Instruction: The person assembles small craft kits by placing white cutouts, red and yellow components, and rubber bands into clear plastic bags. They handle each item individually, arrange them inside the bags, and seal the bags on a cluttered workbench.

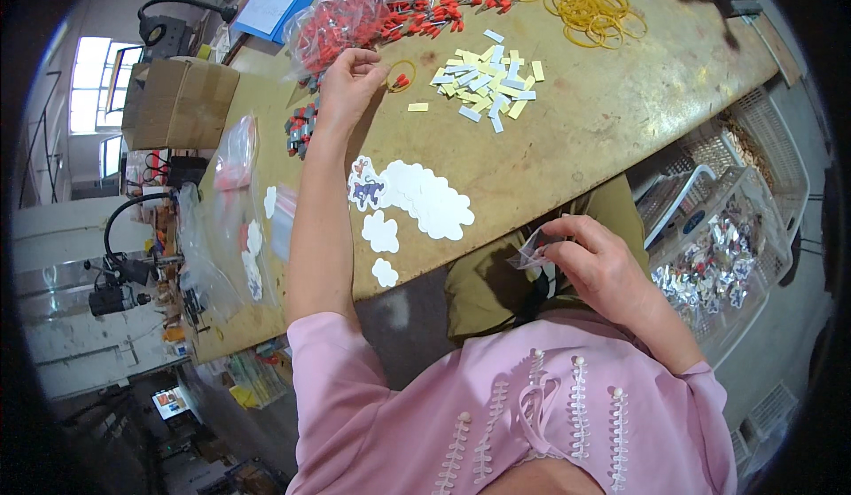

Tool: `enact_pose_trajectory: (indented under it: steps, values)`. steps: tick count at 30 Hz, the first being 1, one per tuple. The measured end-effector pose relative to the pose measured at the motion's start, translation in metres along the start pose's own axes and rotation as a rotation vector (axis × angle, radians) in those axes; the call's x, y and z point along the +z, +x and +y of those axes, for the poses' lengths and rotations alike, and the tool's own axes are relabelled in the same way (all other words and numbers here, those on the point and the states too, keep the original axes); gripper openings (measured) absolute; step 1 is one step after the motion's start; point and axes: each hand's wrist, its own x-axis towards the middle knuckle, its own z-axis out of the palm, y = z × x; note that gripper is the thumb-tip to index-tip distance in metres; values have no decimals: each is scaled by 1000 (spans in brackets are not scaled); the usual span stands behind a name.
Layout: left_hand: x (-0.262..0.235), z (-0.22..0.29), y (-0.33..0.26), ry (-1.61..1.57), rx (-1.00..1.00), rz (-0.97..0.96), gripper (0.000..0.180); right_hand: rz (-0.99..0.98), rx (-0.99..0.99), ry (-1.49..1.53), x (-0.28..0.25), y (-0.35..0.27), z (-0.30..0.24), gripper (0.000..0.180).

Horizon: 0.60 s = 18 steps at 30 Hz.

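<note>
My left hand reaches across the table, its fingers curled together beside the heap of small red-tipped parts. Whatever the fingertips may hold is too small or hidden. Just right of them lies a loose yellow rubber band with a red-tipped part by it. Low over my lap, my right hand pinches a small clear plastic bag; something reddish shows in or behind it. To the right of my left hand is a pile of small yellow and white slips.
White scalloped paper cut-outs lie near the table's front edge. Farther back are a clear bag over red parts and many yellow rubber bands. A cardboard box stands left; a plastic basket sits right, below table height.
</note>
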Motion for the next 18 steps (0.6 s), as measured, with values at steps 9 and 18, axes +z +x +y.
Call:
enact_pose_trajectory:
  steps: [9, 18]
  values:
    - [10, -6, 27, 675, 168, 12, 24, -21, 12, -1, 5, -8, 1, 24]
    - [-14, 45, -27, -256, 206, 49, 17, 117, -115, -5, -1, -9, 1, 26]
